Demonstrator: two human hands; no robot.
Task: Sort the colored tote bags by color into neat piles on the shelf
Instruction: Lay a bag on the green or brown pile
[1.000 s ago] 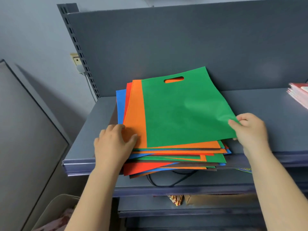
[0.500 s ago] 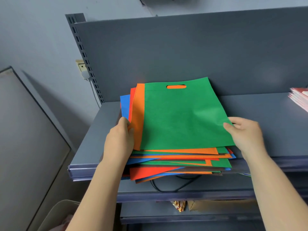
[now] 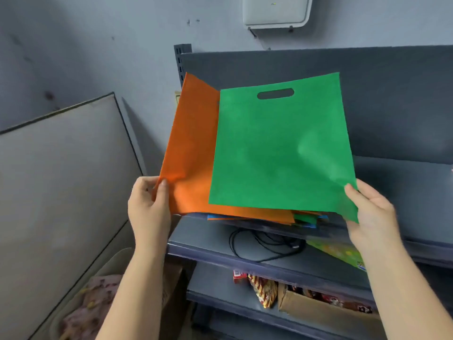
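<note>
I see the left hand [image 3: 149, 204] pinching the orange bag [image 3: 191, 153] and the right hand [image 3: 372, 212] gripping the green bag [image 3: 277, 153]. Both are raised above the shelf [image 3: 404, 187]. A cardboard box [image 3: 318, 307] at near right holds wrapped packets.

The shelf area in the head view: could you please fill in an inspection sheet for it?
Surface: grey shelf, mostly hidden by bags.
Job's things: green bag and orange bag lifted; mixed pile beneath.
Clutter: snack packets, cardboard box on a lower shelf.
Grippers: left hand pinches orange bag; right hand holds green bag's corner.
Cables: black cable coiled below.
Surroundings: grey wall, leaning board.
</note>
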